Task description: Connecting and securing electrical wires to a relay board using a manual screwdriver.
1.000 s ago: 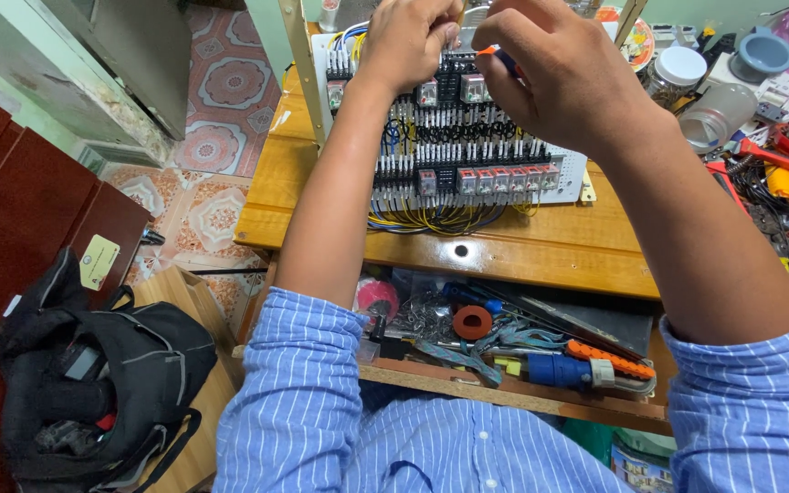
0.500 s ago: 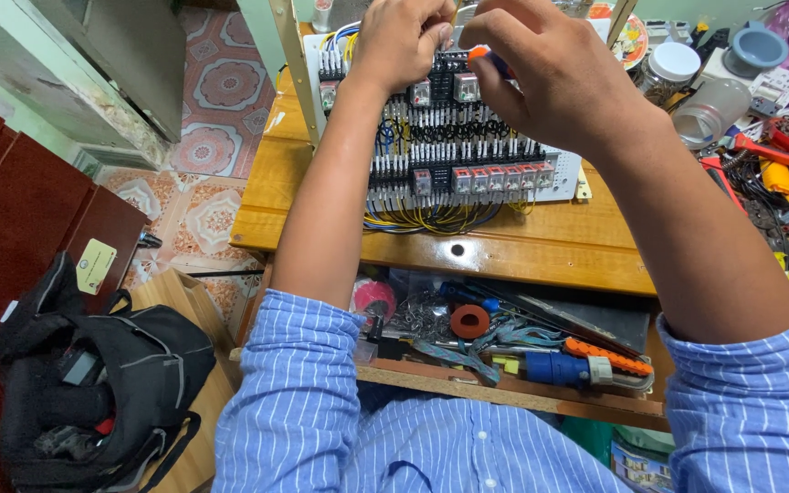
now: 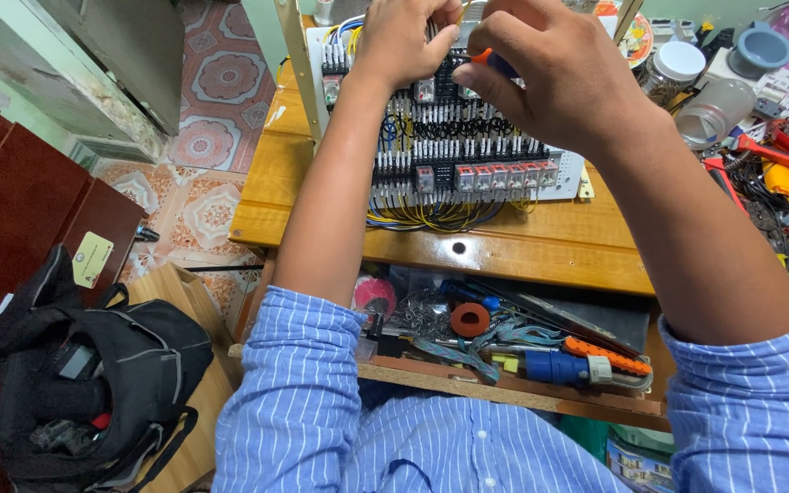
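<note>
Below the wooden desk [image 3: 541, 242], an open drawer [image 3: 504, 379] holds tape rolls [image 3: 469, 319] and tools.

Hands [image 3: 495, 55] on relay panel [image 3: 458, 155] (screwdriver [image 3: 490, 60], probably).

I am looking down at the wiring panel [image 3: 454, 146] lying on the counter [image 3: 522, 242], with my left hand [image 3: 404, 41] and right hand [image 3: 559, 78] side by side over its far part. An open drawer [image 3: 504, 351] is sitting below the counter's near edge, tools lying in it. Jars [image 3: 687, 78] are standing right of the panel. A backpack [image 3: 93, 383] is resting on the floor to my left.
</note>
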